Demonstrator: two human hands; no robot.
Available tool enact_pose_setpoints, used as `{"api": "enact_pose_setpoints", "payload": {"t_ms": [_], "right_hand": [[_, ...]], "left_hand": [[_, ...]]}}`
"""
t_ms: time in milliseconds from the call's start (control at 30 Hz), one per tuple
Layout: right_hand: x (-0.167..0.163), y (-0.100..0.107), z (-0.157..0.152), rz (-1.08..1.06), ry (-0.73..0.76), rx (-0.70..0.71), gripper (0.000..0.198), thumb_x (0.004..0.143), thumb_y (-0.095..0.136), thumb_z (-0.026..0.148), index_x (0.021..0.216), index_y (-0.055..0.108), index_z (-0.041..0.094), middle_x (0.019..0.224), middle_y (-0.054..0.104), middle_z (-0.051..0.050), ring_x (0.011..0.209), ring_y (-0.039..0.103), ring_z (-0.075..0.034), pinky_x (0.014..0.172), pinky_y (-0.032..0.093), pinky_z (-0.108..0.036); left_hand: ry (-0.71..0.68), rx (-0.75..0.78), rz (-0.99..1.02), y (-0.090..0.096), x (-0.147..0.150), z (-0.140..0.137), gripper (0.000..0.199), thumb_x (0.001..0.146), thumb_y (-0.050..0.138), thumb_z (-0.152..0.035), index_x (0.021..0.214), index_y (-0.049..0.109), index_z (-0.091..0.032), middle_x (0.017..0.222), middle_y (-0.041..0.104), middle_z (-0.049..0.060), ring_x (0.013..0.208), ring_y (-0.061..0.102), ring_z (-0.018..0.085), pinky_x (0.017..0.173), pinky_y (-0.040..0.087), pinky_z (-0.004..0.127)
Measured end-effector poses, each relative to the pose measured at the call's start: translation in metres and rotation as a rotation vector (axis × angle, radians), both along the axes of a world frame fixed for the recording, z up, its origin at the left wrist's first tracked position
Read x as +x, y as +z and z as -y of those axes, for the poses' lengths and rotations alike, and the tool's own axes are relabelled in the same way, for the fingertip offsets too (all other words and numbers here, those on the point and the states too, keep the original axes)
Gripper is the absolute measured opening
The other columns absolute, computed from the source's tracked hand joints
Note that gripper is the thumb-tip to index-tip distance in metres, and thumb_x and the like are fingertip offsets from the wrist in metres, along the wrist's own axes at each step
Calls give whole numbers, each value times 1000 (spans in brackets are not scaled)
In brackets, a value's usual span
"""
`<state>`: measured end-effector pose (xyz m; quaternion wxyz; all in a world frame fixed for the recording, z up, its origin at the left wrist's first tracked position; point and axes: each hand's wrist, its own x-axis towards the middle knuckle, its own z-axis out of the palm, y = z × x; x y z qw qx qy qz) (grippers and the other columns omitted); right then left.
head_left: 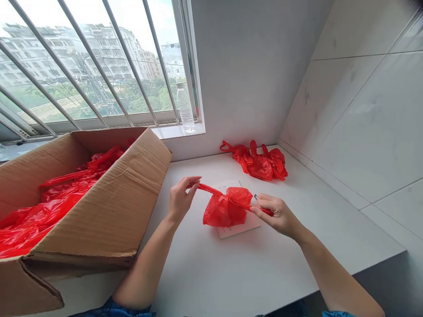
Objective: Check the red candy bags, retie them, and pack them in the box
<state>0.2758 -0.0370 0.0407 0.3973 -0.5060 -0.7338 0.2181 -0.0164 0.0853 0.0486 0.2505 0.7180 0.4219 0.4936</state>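
Note:
A small filled red plastic bag (226, 210) is gathered and knotted at its top. My left hand (181, 197) pinches one of its handles, pulled out taut to the left. My right hand (272, 212) grips the other handle, stretched to the right. A small pale item with a dark metallic tip (255, 197) shows at the right fingers; I cannot make out what it is. Partly covered by the bag, a white printed sheet or booklet (239, 230) lies on the white table (198, 273). What the bag contains is hidden.
To the left stands an open cardboard box (128, 193) with red plastic bags (76, 185) inside. More tied red bags (261, 163) lie against the back wall. A clear bottle (185, 110) stands on the sill of the barred window. A tiled wall (370, 123) borders the right side.

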Motion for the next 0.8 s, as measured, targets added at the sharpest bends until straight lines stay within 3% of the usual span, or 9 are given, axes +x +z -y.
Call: {"api": "enact_pose_setpoints", "payload": {"t_ms": [100,167,200,267,367,500,600,800], "right_hand": [[19,-8,6,-126,23,-158,35,95,50,51,75,56,23,77,54,-1,69,53,-17,64,47,-31],[28,-12,5,-94,-67,-159,31,93,52,53,101,62,24,106,62,-6,96,61,-22,82,53,-37],[30,-15,4,-26,-116,-141,36,92,55,53,117,60,26,125,58,-8,113,58,-26,93,51,-41],[26,-22,-3,170,-146,-88,63,87,62,50,144,42,31,154,37,-8,139,39,-30,109,41,-48],[3,-35,-25,389,-27,40,92,83,65,48,158,14,30,165,15,-8,150,19,-32,119,26,-54],[-32,-53,-58,475,65,147,97,84,59,41,159,0,23,165,17,-10,152,13,-29,123,15,-53],[-43,-65,-70,544,-1,77,90,86,54,39,159,6,21,163,23,-10,152,16,-29,122,20,-53],[-39,-80,-68,573,-21,17,81,90,50,56,157,22,20,162,27,-11,151,18,-29,122,21,-53]], "left_hand": [[0,-120,75,-23,-4,7,41,92,57,-45,125,59,-22,114,67,8,105,65,20,91,54,36],[-31,-282,93,-37,-6,14,55,94,53,-50,141,44,-22,132,59,13,120,58,24,99,50,41],[-68,-364,58,-43,-6,19,59,95,49,-53,145,39,-22,141,52,15,127,54,26,104,47,44],[-158,-458,-71,-49,-1,28,61,97,43,-55,149,35,-23,151,42,16,137,43,28,110,40,48],[-275,-321,-255,-45,20,38,59,96,48,-53,148,38,-25,153,39,13,141,38,30,114,35,48],[-309,6,-387,-42,54,34,55,95,54,-43,144,41,-24,148,43,13,135,43,29,113,36,47],[-280,99,-462,-58,61,23,50,98,46,-35,146,37,-22,152,40,14,139,40,29,114,35,48],[-234,78,-577,-95,55,12,50,102,37,-39,149,33,-22,156,36,12,148,29,27,121,24,49]]}}
